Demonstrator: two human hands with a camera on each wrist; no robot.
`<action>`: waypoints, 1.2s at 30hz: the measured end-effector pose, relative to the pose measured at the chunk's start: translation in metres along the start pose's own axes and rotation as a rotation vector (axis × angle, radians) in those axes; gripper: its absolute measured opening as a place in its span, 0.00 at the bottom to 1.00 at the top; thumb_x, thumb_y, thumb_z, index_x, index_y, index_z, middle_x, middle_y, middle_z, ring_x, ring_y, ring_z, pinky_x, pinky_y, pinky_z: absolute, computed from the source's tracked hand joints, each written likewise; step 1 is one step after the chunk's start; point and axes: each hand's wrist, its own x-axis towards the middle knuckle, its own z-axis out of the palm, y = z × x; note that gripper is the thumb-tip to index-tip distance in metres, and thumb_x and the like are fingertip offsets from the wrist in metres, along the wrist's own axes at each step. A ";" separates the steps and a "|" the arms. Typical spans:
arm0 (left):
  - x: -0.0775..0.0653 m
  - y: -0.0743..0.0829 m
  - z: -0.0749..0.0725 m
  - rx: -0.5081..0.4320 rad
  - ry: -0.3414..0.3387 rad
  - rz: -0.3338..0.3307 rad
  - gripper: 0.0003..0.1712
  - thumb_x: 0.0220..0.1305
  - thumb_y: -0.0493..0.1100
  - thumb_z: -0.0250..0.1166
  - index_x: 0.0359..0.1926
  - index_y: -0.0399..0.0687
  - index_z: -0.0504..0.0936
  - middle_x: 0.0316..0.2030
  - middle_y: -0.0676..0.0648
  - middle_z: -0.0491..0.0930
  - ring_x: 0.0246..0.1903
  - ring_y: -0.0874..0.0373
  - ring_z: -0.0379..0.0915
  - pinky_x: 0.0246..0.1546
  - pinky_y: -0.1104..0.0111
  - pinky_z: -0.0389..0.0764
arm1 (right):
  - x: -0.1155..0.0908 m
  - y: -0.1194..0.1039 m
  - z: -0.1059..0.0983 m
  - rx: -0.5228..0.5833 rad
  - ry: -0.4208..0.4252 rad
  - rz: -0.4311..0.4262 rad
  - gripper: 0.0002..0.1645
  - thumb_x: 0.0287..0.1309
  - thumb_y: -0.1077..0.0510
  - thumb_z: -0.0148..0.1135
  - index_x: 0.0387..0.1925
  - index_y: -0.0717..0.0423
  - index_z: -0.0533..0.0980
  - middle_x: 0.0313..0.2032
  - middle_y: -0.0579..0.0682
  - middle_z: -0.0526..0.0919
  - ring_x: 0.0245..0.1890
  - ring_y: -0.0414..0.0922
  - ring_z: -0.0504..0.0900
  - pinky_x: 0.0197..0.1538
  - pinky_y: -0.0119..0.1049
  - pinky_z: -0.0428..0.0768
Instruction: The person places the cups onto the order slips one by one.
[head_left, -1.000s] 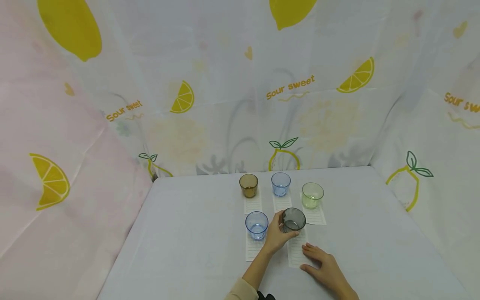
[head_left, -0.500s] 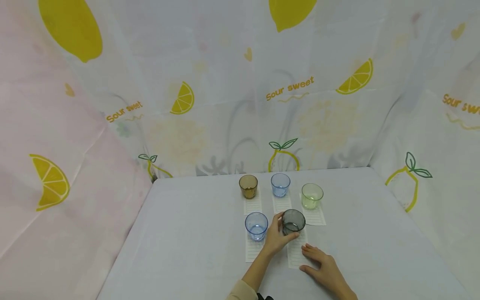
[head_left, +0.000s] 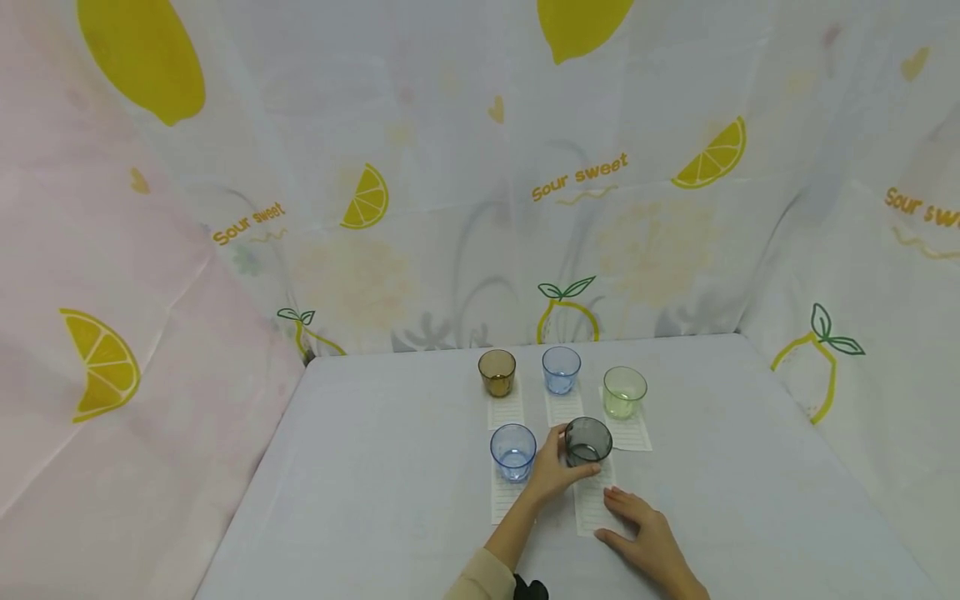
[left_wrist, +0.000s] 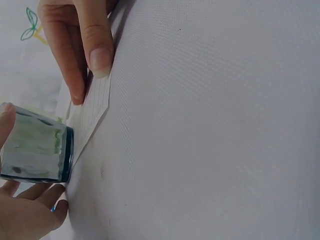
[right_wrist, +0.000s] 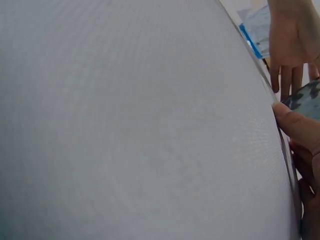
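A grey glass [head_left: 588,442] stands upright at the far end of a lined paper strip [head_left: 594,504]. My left hand [head_left: 551,473] holds it from the left, thumb across its near side and fingers behind. In the left wrist view the glass [left_wrist: 37,145] has its thick dark base right at the table surface. To the right of the strip, my right hand [head_left: 647,537] rests low with relaxed fingers, fingertips at the paper's right edge. The right wrist view shows its thumb [right_wrist: 297,122] near the grey glass. Just left of my left hand is a blue glass [head_left: 513,454].
Behind stand an amber glass [head_left: 497,375], a light blue glass [head_left: 561,372] and a green glass [head_left: 624,394], each with a lined paper strip in front. The white-covered table [head_left: 360,475] meets a lemon-print curtain [head_left: 450,275] at the back.
The grey glass has shifted very slightly right in my left hand. My right thumb has edged left toward the paper strip. The other glasses stay put.
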 end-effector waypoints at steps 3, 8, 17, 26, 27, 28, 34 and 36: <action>0.002 -0.001 0.001 -0.011 -0.006 -0.007 0.43 0.47 0.45 0.75 0.62 0.42 0.64 0.56 0.35 0.74 0.59 0.42 0.68 0.60 0.51 0.67 | 0.000 0.000 0.001 -0.001 -0.004 0.014 0.28 0.26 0.60 0.80 0.37 0.66 0.82 0.42 0.57 0.85 0.43 0.52 0.83 0.55 0.09 0.58; 0.006 -0.002 0.002 -0.005 -0.023 -0.013 0.43 0.47 0.47 0.75 0.63 0.43 0.64 0.56 0.36 0.73 0.58 0.43 0.69 0.60 0.53 0.69 | -0.001 0.000 0.002 -0.005 -0.009 0.023 0.28 0.26 0.59 0.80 0.37 0.65 0.82 0.42 0.56 0.85 0.43 0.53 0.83 0.55 0.09 0.59; 0.007 -0.002 0.002 0.030 -0.074 -0.025 0.42 0.47 0.48 0.75 0.62 0.43 0.66 0.60 0.39 0.71 0.61 0.43 0.66 0.61 0.58 0.68 | 0.000 0.001 0.003 0.000 0.014 -0.004 0.29 0.24 0.60 0.80 0.37 0.66 0.82 0.41 0.57 0.85 0.42 0.53 0.83 0.55 0.09 0.59; 0.000 -0.001 0.001 0.035 -0.105 -0.019 0.42 0.46 0.47 0.76 0.62 0.46 0.68 0.59 0.40 0.72 0.60 0.43 0.67 0.60 0.59 0.69 | 0.000 0.000 0.003 -0.019 0.016 -0.022 0.30 0.23 0.62 0.79 0.38 0.69 0.81 0.42 0.60 0.84 0.42 0.54 0.82 0.56 0.09 0.57; 0.000 -0.001 0.000 0.033 -0.106 -0.018 0.42 0.46 0.47 0.76 0.62 0.46 0.68 0.59 0.41 0.72 0.60 0.43 0.67 0.60 0.59 0.69 | 0.000 0.000 0.003 -0.023 0.012 -0.020 0.31 0.24 0.62 0.79 0.39 0.69 0.81 0.42 0.60 0.84 0.42 0.55 0.82 0.56 0.09 0.57; -0.001 -0.001 0.000 0.033 -0.108 -0.016 0.42 0.46 0.47 0.76 0.61 0.46 0.68 0.59 0.41 0.72 0.60 0.43 0.67 0.60 0.60 0.69 | 0.000 -0.001 0.003 -0.027 0.008 -0.015 0.31 0.24 0.62 0.79 0.39 0.69 0.81 0.42 0.61 0.83 0.42 0.55 0.82 0.56 0.09 0.57; -0.003 -0.002 -0.001 0.035 -0.125 -0.003 0.42 0.45 0.47 0.76 0.61 0.47 0.68 0.59 0.42 0.72 0.60 0.44 0.67 0.61 0.60 0.69 | 0.001 -0.004 0.002 -0.033 0.000 -0.008 0.32 0.24 0.63 0.78 0.40 0.70 0.80 0.44 0.62 0.82 0.43 0.56 0.82 0.57 0.09 0.55; -0.004 -0.002 -0.001 0.032 -0.128 0.004 0.42 0.46 0.46 0.76 0.62 0.46 0.68 0.59 0.41 0.72 0.60 0.45 0.67 0.61 0.61 0.68 | 0.002 -0.004 0.002 -0.030 0.001 -0.009 0.32 0.23 0.63 0.78 0.40 0.70 0.80 0.44 0.63 0.82 0.44 0.55 0.82 0.57 0.09 0.55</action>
